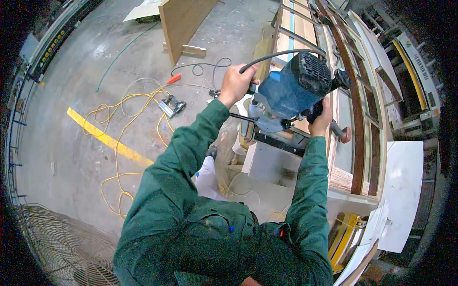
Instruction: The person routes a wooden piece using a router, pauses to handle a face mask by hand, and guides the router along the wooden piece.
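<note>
A blue plunge router [286,93] with a black vented top is held between my two hands over the near end of a wooden frame [329,143]. My left hand [234,86] is closed around the side handle, and the black power cord [276,55] arches over the tool from beside that hand. On the other side, my right hand [322,119] grips the opposite handle, its fingers partly hidden behind the router. The grey base sits low at the work's edge; whether it touches the wood I cannot tell.
Left on the floor lie a yellow extension cord [125,127], an orange connector [174,78] and a small power tool [171,106]. A wooden panel [183,24] stands upright beyond. A wire-mesh guard [62,243] is at lower left; white boards [403,190] lean at right.
</note>
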### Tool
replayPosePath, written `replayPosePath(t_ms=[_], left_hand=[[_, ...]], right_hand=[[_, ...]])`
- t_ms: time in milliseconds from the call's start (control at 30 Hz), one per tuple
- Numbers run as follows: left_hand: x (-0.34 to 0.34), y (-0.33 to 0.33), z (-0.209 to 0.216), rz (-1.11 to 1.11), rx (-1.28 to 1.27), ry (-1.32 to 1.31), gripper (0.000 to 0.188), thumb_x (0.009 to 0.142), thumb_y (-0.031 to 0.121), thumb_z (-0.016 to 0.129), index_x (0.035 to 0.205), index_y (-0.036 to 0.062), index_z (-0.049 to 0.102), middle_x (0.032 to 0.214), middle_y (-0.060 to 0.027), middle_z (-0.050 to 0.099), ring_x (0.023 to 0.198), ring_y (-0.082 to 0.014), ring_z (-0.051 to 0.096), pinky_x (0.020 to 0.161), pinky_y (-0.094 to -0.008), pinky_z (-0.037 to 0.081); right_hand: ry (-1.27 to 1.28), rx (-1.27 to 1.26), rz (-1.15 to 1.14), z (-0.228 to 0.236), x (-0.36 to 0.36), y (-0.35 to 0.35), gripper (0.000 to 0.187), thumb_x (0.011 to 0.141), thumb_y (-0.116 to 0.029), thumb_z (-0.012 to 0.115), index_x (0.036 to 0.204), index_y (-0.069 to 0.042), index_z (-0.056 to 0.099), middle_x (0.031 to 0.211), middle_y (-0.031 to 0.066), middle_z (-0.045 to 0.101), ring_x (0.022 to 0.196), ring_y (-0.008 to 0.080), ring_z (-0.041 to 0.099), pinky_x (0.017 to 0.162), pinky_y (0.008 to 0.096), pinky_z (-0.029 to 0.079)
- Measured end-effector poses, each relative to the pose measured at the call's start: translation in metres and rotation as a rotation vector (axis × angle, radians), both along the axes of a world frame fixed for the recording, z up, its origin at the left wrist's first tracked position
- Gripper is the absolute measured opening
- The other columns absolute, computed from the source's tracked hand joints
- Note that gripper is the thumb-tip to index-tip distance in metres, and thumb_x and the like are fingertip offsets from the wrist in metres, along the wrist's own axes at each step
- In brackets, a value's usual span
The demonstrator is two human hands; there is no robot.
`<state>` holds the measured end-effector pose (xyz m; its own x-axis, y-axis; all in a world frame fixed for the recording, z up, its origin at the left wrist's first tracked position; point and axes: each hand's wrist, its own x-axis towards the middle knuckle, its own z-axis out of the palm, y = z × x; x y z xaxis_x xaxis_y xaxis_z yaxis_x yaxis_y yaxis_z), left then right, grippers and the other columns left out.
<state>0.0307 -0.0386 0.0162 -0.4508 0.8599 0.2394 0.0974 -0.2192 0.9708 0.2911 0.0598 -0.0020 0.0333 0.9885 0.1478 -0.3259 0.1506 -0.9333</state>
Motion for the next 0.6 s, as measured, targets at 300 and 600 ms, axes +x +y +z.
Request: replayPosePath(t_ms=[300,600], left_hand=[[-0.015,0.043,-0.003,0.041,0.009,0.023,0.038,0.085,0.031,0.054,0.069,-0.0013,0.064,0.061,-0.0097,0.064,0.056,-0.0165,0.062,0.054,-0.0302,0.046],[-0.018,0.062,-0.003,-0.003,0.012,-0.039,0.038,0.085,0.031,0.055,0.067,-0.0011,0.062,0.060,-0.0092,0.063,0.057,-0.0155,0.062,0.055,-0.0298,0.047]], right_hand=[[0.005,0.013,0.051,0.002,-0.011,0.031,0.034,0.091,-0.038,0.050,0.080,-0.007,0.059,0.069,0.0021,0.057,0.056,0.0119,0.054,0.047,0.0251,0.042],[-0.059,0.014,0.087,0.005,-0.014,0.048,0.036,0.091,-0.040,0.049,0.076,-0.008,0.058,0.067,0.0022,0.056,0.053,0.0120,0.052,0.046,0.0259,0.040]])
